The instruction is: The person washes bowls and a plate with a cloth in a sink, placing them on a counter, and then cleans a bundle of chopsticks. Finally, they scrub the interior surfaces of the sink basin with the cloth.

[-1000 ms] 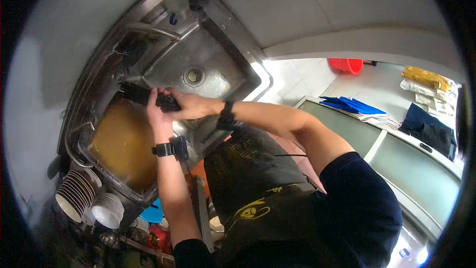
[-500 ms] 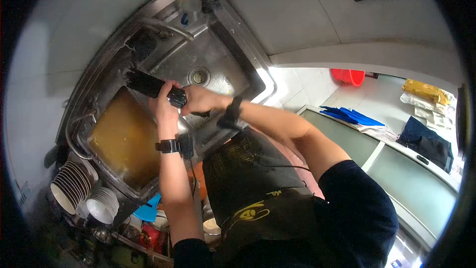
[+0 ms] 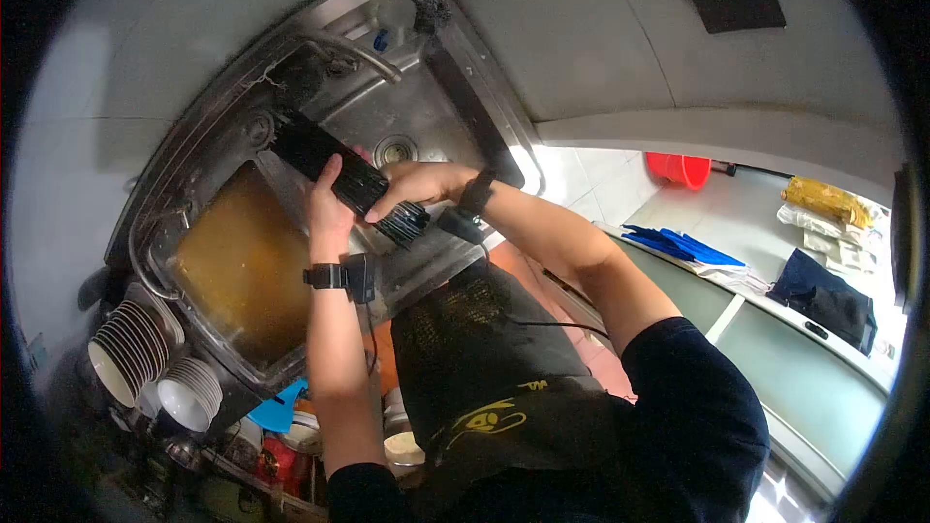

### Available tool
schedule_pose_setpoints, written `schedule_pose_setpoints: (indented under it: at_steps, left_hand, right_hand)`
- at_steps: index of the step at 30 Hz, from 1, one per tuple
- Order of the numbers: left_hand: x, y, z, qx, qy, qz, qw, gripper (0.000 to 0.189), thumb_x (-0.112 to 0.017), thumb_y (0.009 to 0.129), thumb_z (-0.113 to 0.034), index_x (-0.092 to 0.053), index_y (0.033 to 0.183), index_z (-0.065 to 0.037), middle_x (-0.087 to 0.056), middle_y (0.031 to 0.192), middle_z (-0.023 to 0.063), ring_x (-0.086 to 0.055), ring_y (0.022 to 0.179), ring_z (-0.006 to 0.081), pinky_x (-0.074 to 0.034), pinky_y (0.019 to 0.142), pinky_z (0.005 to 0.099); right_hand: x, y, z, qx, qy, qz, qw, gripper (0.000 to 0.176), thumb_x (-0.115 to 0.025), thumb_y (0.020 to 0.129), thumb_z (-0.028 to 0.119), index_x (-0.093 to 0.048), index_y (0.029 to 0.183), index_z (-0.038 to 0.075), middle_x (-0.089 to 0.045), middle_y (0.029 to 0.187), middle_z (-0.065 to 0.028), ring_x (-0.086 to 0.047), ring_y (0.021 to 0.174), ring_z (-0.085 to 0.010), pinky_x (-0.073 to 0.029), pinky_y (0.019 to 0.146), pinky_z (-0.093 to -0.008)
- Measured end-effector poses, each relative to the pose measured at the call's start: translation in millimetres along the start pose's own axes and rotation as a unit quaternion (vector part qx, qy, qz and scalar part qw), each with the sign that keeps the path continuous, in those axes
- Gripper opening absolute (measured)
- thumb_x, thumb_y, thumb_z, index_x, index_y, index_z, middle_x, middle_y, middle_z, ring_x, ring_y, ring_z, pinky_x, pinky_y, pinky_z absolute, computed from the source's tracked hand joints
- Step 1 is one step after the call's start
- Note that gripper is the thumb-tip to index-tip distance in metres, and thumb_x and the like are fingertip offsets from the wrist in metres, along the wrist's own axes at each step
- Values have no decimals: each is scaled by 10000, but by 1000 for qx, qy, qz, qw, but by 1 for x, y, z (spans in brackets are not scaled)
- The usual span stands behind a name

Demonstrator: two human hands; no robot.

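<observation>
A thick bundle of long black sticks, chopstick-like point(image 3: 315, 150), lies slantwise over the divider between the two sink basins. My left hand point(image 3: 330, 201) is wrapped round its middle from the near side, thumb on top. Around the lower right part of the bundle my right hand point(image 3: 412, 189) is closed, its thumb across the sticks. The sticks' near ends spread a little beyond my right thumb. To the left, one basin holds murky brown water point(image 3: 242, 266). The other basin point(image 3: 417, 107), with a round drain, shows behind my right hand.
A metal faucet point(image 3: 358, 56) reaches over the right basin. Stacked bowls point(image 3: 131, 353) and smaller white bowls point(image 3: 190, 395) stand at the lower left, near a blue item point(image 3: 278, 409). A red bucket point(image 3: 678, 169) and folded blue cloth point(image 3: 683, 244) are at the right.
The bundle has shifted down and right, and more of its length shows. My right hand has moved onto its side with the thumb across it. The view has shifted slightly.
</observation>
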State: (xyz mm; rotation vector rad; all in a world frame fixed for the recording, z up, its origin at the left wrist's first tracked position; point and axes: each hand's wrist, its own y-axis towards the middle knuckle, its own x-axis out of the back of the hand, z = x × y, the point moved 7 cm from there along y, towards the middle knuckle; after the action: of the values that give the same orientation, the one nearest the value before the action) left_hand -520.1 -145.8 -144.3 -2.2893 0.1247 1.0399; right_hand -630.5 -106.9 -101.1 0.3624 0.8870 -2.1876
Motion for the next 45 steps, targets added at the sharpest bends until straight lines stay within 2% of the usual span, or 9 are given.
schedule_pose_setpoints:
  at_steps: [2, 17, 23, 26, 30, 33, 38, 42, 45]
  left_hand:
    - [-10, -1, 1, 35, -49, 30, 998, 448, -659, 937, -219, -508, 1308, -18, -647, 1127, 155, -605, 1055, 288, -474, 979, 437]
    - [-56, -26, -9, 32, -114, 52, 992, 600, -696, 809, -85, -477, 1366, -103, -615, 970, 90, -604, 945, 269, -485, 922, 436]
    - [-8, 5, 4, -78, 112, -131, 982, 470, -760, 780, -52, -547, 1193, 20, -615, 913, 70, -617, 798, 198, -507, 743, 342]
    - [0, 10, 10, -84, 92, -156, 980, 387, -792, 745, -19, -581, 1068, 1, -630, 939, 63, -611, 802, 192, -504, 738, 324]
    - [-13, -5, 1, -189, 173, -329, 909, 284, -752, 777, 4, -587, 1008, -3, -649, 930, 96, -622, 849, 207, -505, 775, 338]
    - [6, 10, 6, -124, 128, -262, 948, 284, -720, 813, 19, -589, 1064, 19, -660, 936, 119, -637, 902, 228, -510, 832, 365]
    - [-3, 17, 9, 5, -82, -31, 996, 300, -658, 904, -60, -564, 1174, 31, -643, 1026, 126, -629, 985, 251, -483, 930, 387]
    - [-11, 7, 14, -65, -54, -54, 995, 442, -743, 833, -12, -531, 1214, 61, -654, 1065, 136, -656, 918, 247, -524, 870, 384]
    - [-10, -13, 15, -76, 192, -290, 935, 498, -736, 831, -10, -492, 1257, 69, -650, 1064, 130, -654, 914, 241, -528, 849, 373]
  right_hand:
    - [-10, -10, 9, -53, 164, 64, 983, 215, -739, 874, 162, -714, 1019, 5, -741, 906, -89, -702, 819, -183, -556, 720, -296]
    - [16, -8, -21, 0, 81, -36, 996, 430, -787, 852, 245, -647, 1089, -84, -705, 998, -88, -669, 889, -166, -522, 813, -301]
    - [21, 8, -23, 116, -251, -136, 951, 756, -884, 668, 390, -571, 1164, -88, -696, 899, -96, -656, 789, -202, -533, 739, -319]
    - [21, 0, -7, -14, -256, -153, 954, 578, -842, 645, 284, -631, 1069, -48, -702, 818, -151, -669, 760, -276, -528, 735, -398]
    - [25, 5, -1, 12, -473, -339, 813, 700, -777, 691, 396, -566, 1214, -19, -677, 886, -286, -660, 800, -450, -526, 729, -482]
    - [18, -4, 13, -3, -480, -359, 801, 809, -778, 687, 432, -503, 1301, -17, -679, 898, -280, -658, 839, -454, -524, 757, -490]
    - [33, -2, -16, -26, -64, -24, 997, 362, -833, 776, 257, -693, 932, -38, -697, 823, -60, -644, 756, -149, -503, 678, -310]
    - [33, 7, -6, 30, -283, -64, 956, 431, -833, 765, 296, -673, 962, -52, -693, 831, -100, -642, 744, -204, -502, 679, -343]
    - [33, 11, -6, 16, -493, -165, 854, 494, -798, 759, 350, -644, 984, -62, -660, 850, -231, -655, 779, -321, -510, 708, -401]
